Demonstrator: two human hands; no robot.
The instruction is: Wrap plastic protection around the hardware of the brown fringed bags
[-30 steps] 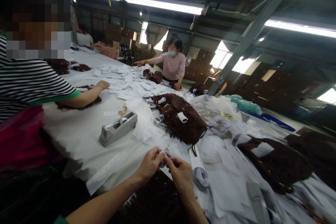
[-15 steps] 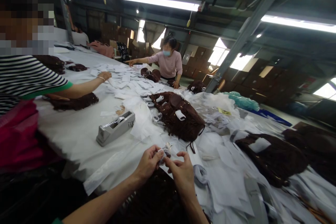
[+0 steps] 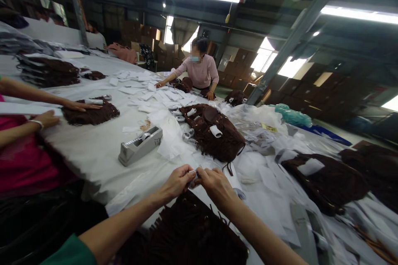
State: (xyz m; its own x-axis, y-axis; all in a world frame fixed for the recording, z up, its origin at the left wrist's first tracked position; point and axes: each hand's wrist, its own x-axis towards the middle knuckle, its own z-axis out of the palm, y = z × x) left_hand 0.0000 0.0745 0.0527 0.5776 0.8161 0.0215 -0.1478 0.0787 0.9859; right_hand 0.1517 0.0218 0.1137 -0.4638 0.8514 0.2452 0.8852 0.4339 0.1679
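Observation:
Between my two hands is a small white-and-grey piece (image 3: pixel 194 179), mostly covered by fingers, so its kind is unclear. My left hand (image 3: pixel 178 180) pinches it from the left. From the right, the bent fingers of my right hand (image 3: pixel 214 182) close on the same piece, close to the left fingertips. Just below the hands lies a dark brown fringed bag (image 3: pixel 189 232) with small metal eyelets, partly behind my forearms. Beyond them, another brown fringed bag (image 3: pixel 226 143) with white wrapping on its fittings rests on the table.
A grey tape dispenser (image 3: pixel 139 147) stands left of my hands on the white-covered table (image 3: pixel 99 161). White sheets (image 3: pixel 270 198) and more brown bags (image 3: pixel 323 182) lie to the right. One co-worker's hand (image 3: pixel 82 105) rests on a bag; another person (image 3: pixel 202 68) reaches over white packets (image 3: pixel 146 93).
My right fingers, raised and spread before, have closed in on the small piece. The left co-worker's arm has drawn back to a brown bag. The far person's hand has lowered to the packets.

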